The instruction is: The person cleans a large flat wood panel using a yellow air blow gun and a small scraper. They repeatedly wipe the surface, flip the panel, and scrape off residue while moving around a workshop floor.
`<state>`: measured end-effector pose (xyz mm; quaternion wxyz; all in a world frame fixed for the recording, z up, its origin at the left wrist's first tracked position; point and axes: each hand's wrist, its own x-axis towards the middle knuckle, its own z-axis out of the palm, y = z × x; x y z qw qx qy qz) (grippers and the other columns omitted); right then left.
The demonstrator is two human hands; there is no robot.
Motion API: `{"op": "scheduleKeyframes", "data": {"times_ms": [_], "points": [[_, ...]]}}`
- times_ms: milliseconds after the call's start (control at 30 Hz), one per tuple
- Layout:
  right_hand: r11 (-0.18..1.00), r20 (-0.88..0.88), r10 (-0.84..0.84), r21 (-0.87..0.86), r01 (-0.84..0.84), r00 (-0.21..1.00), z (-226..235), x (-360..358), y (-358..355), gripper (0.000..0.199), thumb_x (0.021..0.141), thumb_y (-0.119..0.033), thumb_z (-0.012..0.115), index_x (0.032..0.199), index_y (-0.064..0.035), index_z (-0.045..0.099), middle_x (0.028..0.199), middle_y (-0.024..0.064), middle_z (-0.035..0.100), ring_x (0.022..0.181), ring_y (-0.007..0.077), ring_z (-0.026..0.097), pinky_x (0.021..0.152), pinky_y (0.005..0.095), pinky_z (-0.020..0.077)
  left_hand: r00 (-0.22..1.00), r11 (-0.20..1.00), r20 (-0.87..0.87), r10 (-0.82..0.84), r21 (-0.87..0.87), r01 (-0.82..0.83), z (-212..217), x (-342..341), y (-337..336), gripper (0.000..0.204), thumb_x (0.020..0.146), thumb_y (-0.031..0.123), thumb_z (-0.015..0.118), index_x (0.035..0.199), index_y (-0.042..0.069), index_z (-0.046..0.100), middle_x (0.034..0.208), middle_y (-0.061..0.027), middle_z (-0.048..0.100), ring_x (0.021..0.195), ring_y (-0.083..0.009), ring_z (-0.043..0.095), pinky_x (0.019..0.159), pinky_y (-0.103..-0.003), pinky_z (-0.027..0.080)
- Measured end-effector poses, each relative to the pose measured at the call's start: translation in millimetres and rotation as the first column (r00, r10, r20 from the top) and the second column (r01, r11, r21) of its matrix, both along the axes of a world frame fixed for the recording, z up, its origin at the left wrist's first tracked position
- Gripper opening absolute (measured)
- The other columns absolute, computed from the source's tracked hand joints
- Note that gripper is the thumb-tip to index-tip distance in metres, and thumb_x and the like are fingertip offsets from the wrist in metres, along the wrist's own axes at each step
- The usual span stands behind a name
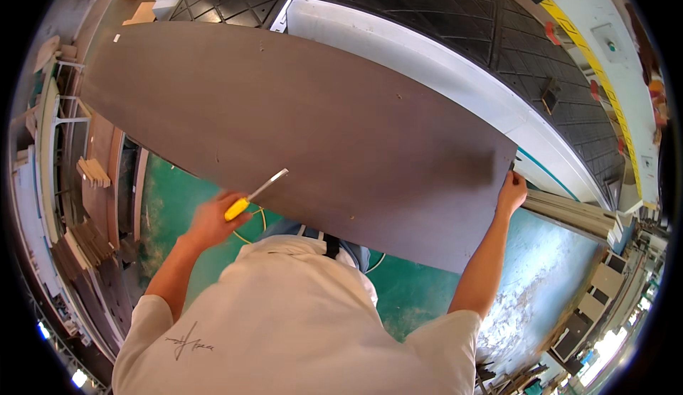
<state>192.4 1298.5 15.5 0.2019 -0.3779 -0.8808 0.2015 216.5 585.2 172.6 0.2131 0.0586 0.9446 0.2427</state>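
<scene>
A large dark brown board (313, 125) stretches across in front of me, with small marks on its face. My left hand (212, 221), blurred by motion, is closed round a yellow-handled tool (237, 209) with a narrow metal shaft. The shaft points up and right over the board's near edge; whether it is a screwdriver or a blade I cannot tell. At the board's right end, my right hand (511, 194) has its fingers closed on the edge near the far corner. Its fingertips are partly hidden.
Beyond the board lies a white metal beam (398, 46) beside a black ribbed machine bed (455, 22). A yellow-striped machine panel (605, 89) stands at far right. Stacked strips (569, 214) lie right of my right hand. Racks with boards (92, 246) line the left, above green floor (171, 210).
</scene>
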Motion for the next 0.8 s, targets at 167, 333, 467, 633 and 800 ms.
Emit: {"op": "scheduleKeyframes", "data": {"times_ms": [167,333,467,633,800], "points": [[0.977,0.103,-0.149,0.169,0.13,0.983,-17.5,-68.8,1.1,0.026,0.093,-0.027,0.07,0.088,-0.0032,0.078,0.089,0.0161,0.077,0.081,0.0349,0.073,0.078,0.0461,0.0558,0.955,0.976,0.205,0.215,-0.059,-0.207,26.1,-25.8,-13.0,0.056,0.085,0.031,0.083,0.127,0.006,0.056,0.106,-0.0159,0.071,0.09,-0.0336,0.069,0.08,-0.038,0.054],[0.911,-0.141,0.397,-0.058,-0.408,0.907,-49.9,-173.6,-236.5,0.015,0.095,-0.018,0.067,0.092,-0.0058,0.074,0.09,0.0115,0.073,0.082,0.0276,0.068,0.077,0.0412,0.0551,0.893,0.934,0.294,0.34,0.002,-0.357,9.4,-41.0,-32.9,0.056,0.085,0.026,0.083,0.124,0.005,0.049,0.102,-0.017,0.069,0.088,-0.0312,0.068,0.08,-0.039,0.053],[0.769,-0.088,0.632,-0.053,-0.637,0.77,-6.2,-238.7,-436.4,0.011,0.09,-0.017,0.071,0.086,-0.0073,0.071,0.093,0.0148,0.069,0.093,0.0362,0.066,0.085,0.0467,0.0526,0.916,0.958,0.301,0.265,0.03,-0.286,-2.2,-75.8,-50.3,0.054,0.085,0.026,0.084,0.12,0.005,0.049,0.097,-0.0157,0.068,0.086,-0.0275,0.067,0.078,-0.04,0.053],[0.948,-0.14,0.277,-0.12,-0.294,0.95,-1.8,-222.3,-356.0,0.012,0.088,-0.018,0.077,0.094,-0.0069,0.077,0.093,0.0135,0.074,0.085,0.0317,0.071,0.079,0.0425,0.0565,0.902,0.955,0.372,0.22,0.105,-0.276,-10.7,-111.6,-123.8,0.044,0.086,0.025,0.083,0.112,0.003,0.055,0.092,-0.0136,0.065,0.082,-0.0232,0.063,0.075,-0.039,0.051],[0.955,-0.004,-0.266,0.135,0.264,0.964,1.3,-127.1,-164.4,0.018,0.09,-0.019,0.075,0.094,-0.0029,0.079,0.088,0.0148,0.077,0.082,0.0277,0.072,0.077,0.0407,0.0563,0.893,0.951,0.407,0.192,0.149,-0.272,-20.2,-151.6,-204.4,0.028,0.088,0.022,0.081,0.098,0.003,0.062,0.081,-0.0058,0.063,0.073,-0.0148,0.055,0.07,-0.034,0.048]]}}
